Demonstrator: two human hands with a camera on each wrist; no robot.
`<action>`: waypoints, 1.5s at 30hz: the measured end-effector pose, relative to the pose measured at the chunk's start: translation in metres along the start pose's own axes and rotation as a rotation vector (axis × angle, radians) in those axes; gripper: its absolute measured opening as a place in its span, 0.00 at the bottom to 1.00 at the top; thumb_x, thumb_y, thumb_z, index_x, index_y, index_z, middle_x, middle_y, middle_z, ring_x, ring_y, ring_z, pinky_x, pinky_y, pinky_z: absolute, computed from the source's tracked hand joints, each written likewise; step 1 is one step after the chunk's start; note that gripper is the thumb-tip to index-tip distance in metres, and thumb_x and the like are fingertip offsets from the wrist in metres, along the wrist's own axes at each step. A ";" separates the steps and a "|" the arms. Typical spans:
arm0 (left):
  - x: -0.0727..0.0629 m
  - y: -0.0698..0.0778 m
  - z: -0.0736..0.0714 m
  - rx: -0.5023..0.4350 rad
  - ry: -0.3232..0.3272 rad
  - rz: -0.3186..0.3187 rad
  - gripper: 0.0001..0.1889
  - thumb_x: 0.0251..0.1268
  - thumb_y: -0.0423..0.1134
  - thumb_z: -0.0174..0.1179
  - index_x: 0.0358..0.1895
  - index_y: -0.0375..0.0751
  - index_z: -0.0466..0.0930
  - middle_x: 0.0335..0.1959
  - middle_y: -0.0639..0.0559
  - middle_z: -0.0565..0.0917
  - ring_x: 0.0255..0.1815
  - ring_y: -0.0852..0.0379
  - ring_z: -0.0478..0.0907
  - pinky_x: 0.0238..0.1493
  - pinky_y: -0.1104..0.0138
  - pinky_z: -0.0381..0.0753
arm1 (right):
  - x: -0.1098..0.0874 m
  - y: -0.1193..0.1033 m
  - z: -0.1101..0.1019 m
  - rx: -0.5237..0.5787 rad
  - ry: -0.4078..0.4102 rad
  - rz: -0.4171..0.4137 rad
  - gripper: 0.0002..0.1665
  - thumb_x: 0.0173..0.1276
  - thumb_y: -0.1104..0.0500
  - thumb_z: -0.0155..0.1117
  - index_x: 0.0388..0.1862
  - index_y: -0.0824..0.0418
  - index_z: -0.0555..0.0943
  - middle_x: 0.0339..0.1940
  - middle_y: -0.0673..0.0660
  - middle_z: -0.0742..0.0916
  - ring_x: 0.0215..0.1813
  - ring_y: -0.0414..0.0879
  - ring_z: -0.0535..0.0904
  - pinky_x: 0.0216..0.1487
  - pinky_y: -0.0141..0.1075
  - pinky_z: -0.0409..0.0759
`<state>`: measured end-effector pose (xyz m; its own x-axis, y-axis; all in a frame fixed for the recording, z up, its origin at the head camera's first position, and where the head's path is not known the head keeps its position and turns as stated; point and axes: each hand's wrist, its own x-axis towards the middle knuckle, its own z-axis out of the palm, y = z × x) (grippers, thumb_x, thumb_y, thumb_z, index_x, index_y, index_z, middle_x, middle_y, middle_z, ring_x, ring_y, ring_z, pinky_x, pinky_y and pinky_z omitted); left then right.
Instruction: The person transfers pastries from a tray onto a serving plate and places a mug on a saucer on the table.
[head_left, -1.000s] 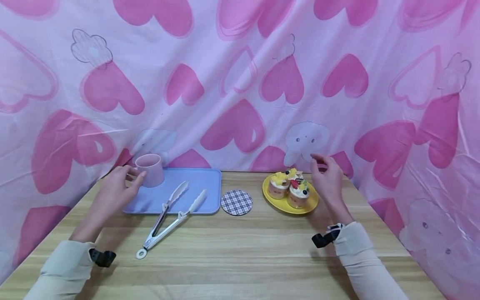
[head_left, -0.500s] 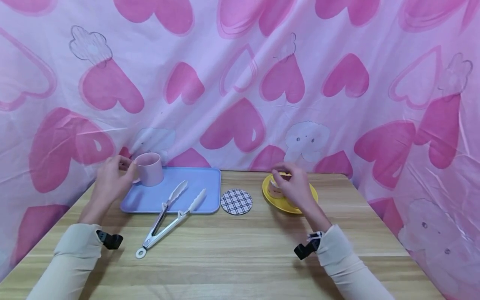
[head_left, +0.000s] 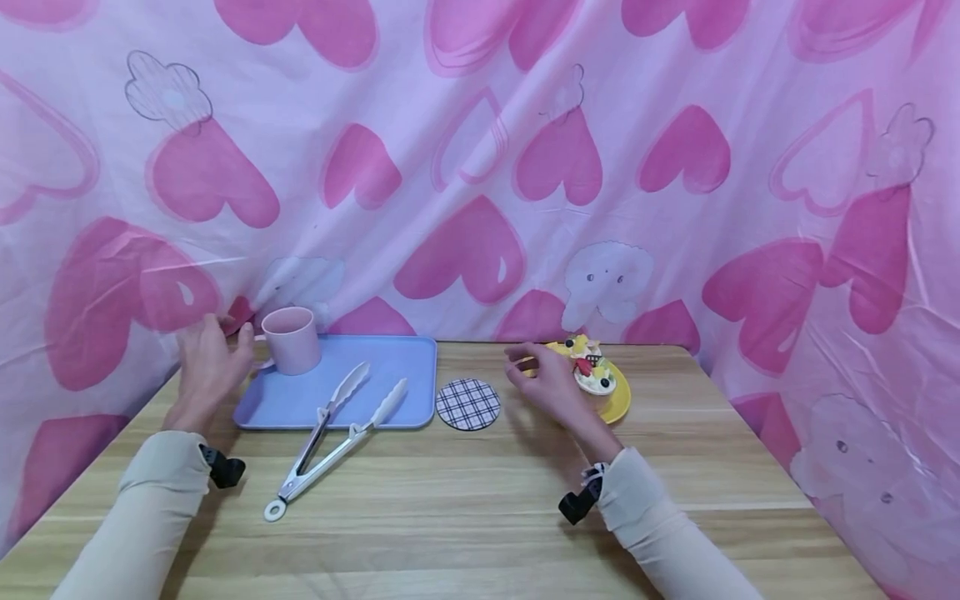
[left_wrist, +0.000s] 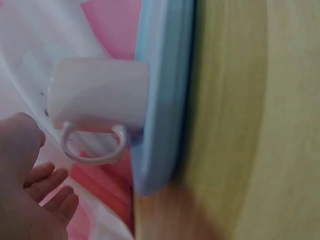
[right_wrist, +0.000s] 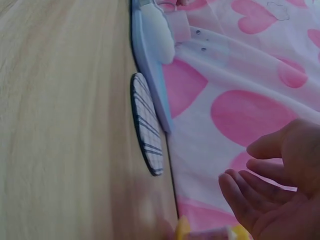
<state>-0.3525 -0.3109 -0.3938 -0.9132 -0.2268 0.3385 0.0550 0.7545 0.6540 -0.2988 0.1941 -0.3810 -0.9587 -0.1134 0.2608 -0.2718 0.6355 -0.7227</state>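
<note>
My left hand is beside the handle side of a pink mug. The left wrist view shows its thumb and fingers apart from the handle, holding nothing. The mug stands upright on the left part of a blue tray. Farther right, my right hand hovers at the left side of a yellow plate, covering part of it. Loosely bent, its fingers have nothing between them in the right wrist view. Dessert cups topped with cream and fruit sit on the plate, one partly hidden behind the hand.
Metal tongs with white tips lie spread, tips on the tray and ring end on the wooden table. A round checked coaster lies between tray and plate. Behind the table hangs a pink heart-print cloth.
My right hand has swung left from the plate's right side, across the dessert cups to its left side. My left hand has drawn slightly left, away from the mug.
</note>
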 end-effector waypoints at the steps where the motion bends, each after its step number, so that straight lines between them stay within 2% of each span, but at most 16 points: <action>1: 0.000 -0.003 0.001 -0.024 -0.018 -0.006 0.33 0.89 0.52 0.39 0.77 0.25 0.60 0.71 0.23 0.67 0.72 0.25 0.61 0.75 0.30 0.63 | 0.001 0.001 0.003 0.001 -0.013 -0.002 0.20 0.78 0.58 0.70 0.66 0.57 0.85 0.62 0.60 0.89 0.62 0.54 0.87 0.62 0.49 0.87; 5: 0.001 -0.012 0.006 -0.092 -0.021 -0.019 0.32 0.91 0.51 0.34 0.78 0.27 0.62 0.71 0.24 0.70 0.70 0.28 0.68 0.74 0.33 0.67 | 0.007 0.005 0.014 0.001 -0.063 -0.005 0.21 0.78 0.58 0.69 0.66 0.61 0.85 0.60 0.61 0.90 0.60 0.54 0.88 0.61 0.48 0.87; 9: -0.001 -0.016 0.014 -0.173 0.005 -0.080 0.30 0.90 0.49 0.35 0.76 0.27 0.67 0.69 0.26 0.74 0.68 0.32 0.71 0.68 0.41 0.71 | 0.011 0.012 0.026 -0.021 -0.095 0.002 0.20 0.77 0.60 0.69 0.65 0.65 0.85 0.57 0.62 0.91 0.56 0.53 0.89 0.58 0.45 0.88; 12: -0.006 -0.017 0.019 -0.201 0.008 -0.143 0.30 0.90 0.49 0.35 0.74 0.26 0.68 0.68 0.26 0.75 0.64 0.34 0.72 0.62 0.46 0.71 | 0.008 0.015 0.032 -0.048 -0.134 0.003 0.20 0.77 0.61 0.70 0.65 0.66 0.85 0.57 0.63 0.91 0.55 0.53 0.90 0.56 0.45 0.89; 15: -0.010 -0.017 0.024 -0.210 0.005 -0.168 0.30 0.89 0.49 0.36 0.72 0.24 0.70 0.65 0.26 0.76 0.62 0.33 0.73 0.61 0.46 0.71 | 0.003 0.016 0.034 -0.065 -0.162 0.024 0.20 0.77 0.60 0.71 0.65 0.65 0.85 0.57 0.62 0.91 0.55 0.53 0.90 0.56 0.45 0.89; 19: -0.009 -0.014 0.030 -0.217 -0.021 -0.150 0.32 0.90 0.53 0.36 0.69 0.25 0.71 0.66 0.25 0.77 0.63 0.33 0.73 0.63 0.44 0.71 | -0.001 0.017 0.035 -0.075 -0.155 0.029 0.19 0.76 0.60 0.72 0.63 0.65 0.86 0.54 0.62 0.92 0.54 0.53 0.90 0.56 0.45 0.89; 23: -0.005 -0.010 0.033 -0.233 -0.043 -0.139 0.32 0.90 0.54 0.36 0.69 0.25 0.70 0.69 0.25 0.77 0.69 0.32 0.73 0.68 0.43 0.70 | -0.001 0.016 0.037 -0.070 -0.169 0.036 0.20 0.77 0.61 0.72 0.63 0.65 0.86 0.54 0.61 0.92 0.54 0.52 0.90 0.52 0.43 0.90; 27: -0.001 -0.010 0.034 -0.326 -0.084 -0.205 0.33 0.90 0.55 0.35 0.70 0.25 0.66 0.74 0.26 0.74 0.76 0.32 0.71 0.75 0.42 0.70 | 0.002 0.016 0.038 -0.083 -0.191 0.035 0.21 0.76 0.61 0.72 0.64 0.65 0.85 0.54 0.60 0.92 0.53 0.52 0.89 0.50 0.41 0.90; 32: 0.003 -0.013 0.032 -0.546 -0.159 -0.307 0.34 0.90 0.59 0.38 0.74 0.30 0.64 0.78 0.33 0.70 0.78 0.40 0.69 0.83 0.44 0.65 | 0.005 0.017 0.040 -0.116 -0.214 0.008 0.21 0.74 0.62 0.75 0.63 0.65 0.86 0.52 0.60 0.92 0.53 0.51 0.89 0.57 0.45 0.89; 35: 0.004 -0.015 0.030 -0.630 -0.201 -0.352 0.32 0.87 0.63 0.42 0.72 0.38 0.68 0.75 0.41 0.71 0.78 0.45 0.68 0.86 0.47 0.61 | 0.006 0.017 0.039 -0.114 -0.222 0.012 0.21 0.73 0.63 0.75 0.62 0.66 0.86 0.51 0.60 0.92 0.53 0.50 0.89 0.58 0.46 0.88; 39: 0.003 -0.019 0.028 -0.655 -0.213 -0.375 0.26 0.84 0.66 0.46 0.64 0.50 0.72 0.67 0.50 0.74 0.74 0.50 0.70 0.85 0.49 0.63 | 0.007 0.017 0.038 -0.114 -0.230 0.012 0.20 0.73 0.63 0.75 0.62 0.66 0.86 0.52 0.60 0.92 0.53 0.50 0.89 0.58 0.46 0.88; 45: 0.000 -0.022 0.026 -0.659 -0.207 -0.347 0.22 0.85 0.65 0.46 0.59 0.52 0.71 0.62 0.56 0.75 0.66 0.56 0.73 0.82 0.53 0.68 | 0.009 0.018 0.040 -0.126 -0.228 0.015 0.20 0.73 0.62 0.76 0.61 0.64 0.87 0.52 0.59 0.92 0.53 0.50 0.89 0.58 0.46 0.88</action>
<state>-0.3644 -0.3113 -0.4254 -0.9754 -0.2146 -0.0504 -0.0784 0.1242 0.9892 -0.3154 0.1741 -0.4178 -0.9607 -0.2631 0.0889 -0.2580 0.7272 -0.6361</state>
